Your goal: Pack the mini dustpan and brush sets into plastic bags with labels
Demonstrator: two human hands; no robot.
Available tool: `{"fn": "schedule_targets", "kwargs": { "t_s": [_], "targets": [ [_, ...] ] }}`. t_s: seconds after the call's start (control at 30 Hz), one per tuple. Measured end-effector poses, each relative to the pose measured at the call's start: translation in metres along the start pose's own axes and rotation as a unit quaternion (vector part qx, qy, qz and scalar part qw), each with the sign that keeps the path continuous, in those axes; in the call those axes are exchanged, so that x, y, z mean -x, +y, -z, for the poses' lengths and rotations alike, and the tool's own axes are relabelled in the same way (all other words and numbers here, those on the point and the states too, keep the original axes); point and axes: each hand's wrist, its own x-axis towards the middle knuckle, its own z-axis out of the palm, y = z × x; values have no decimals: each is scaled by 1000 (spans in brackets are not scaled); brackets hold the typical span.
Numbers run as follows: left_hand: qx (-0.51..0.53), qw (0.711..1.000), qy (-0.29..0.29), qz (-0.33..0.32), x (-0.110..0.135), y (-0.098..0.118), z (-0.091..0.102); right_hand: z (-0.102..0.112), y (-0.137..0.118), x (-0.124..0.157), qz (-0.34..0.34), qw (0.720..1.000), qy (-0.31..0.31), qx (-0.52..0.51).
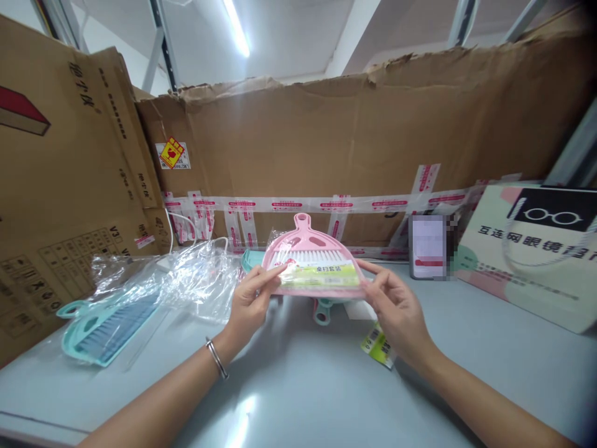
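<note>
A pink dustpan with a white-bristled brush nested in it is held up over the grey table, its handle pointing away from me. A green and white paper label runs across its near edge. My left hand pinches the label's left end, with a metal bangle on the wrist. My right hand grips the dustpan's right corner with curled fingers. Just behind and below it lie a teal dustpan and a teal handle.
A teal dustpan with a blue brush lies at the left beside crumpled clear plastic bags. A loose green label lies under my right wrist. Taped cardboard walls ring the table. A printed paper bag and a small dark device stand at the right.
</note>
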Motion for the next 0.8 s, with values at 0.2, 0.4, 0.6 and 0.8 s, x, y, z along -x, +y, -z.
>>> {"fn": "schedule_targets", "kwargs": {
  "t_s": [0.2, 0.4, 0.6, 0.8],
  "targets": [
    [-46, 993, 35, -101, 5, -12, -7, -14, 3, 1, -89, 992, 20, -86],
    [24, 997, 75, 5, 7, -18, -20, -16, 6, 3, -132, 984, 106, -58],
    [190, 958, 15, 213, -3, -20, -17, -10, 8, -4, -286, 951, 20, -119],
    [240, 942, -11, 236, -4, -20, -14, -6, 10, -8, -278, 949, 37, -143]
  ]
}}
